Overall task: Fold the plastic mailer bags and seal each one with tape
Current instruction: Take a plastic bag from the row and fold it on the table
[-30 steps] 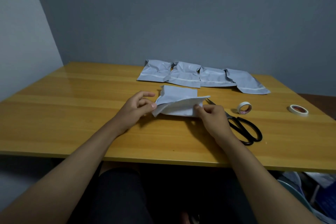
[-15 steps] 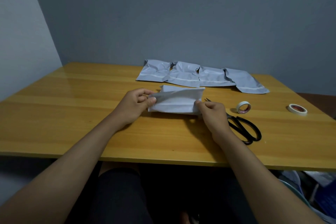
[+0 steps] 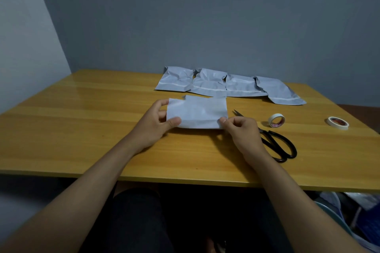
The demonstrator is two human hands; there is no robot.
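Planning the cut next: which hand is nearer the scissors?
Right. The right hand pinches the mailer's right corner just beside the scissors; the left hand grips its far left edge.

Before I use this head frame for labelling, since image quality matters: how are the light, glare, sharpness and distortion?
Head view: dim, bluish room light; soft sheen on the table at far left; faint shadow under the folded mailer; the far table edge bows from the wide-angle lens; the scissors and both tape rolls read sharp, while the forearms blur towards the bottom corners.
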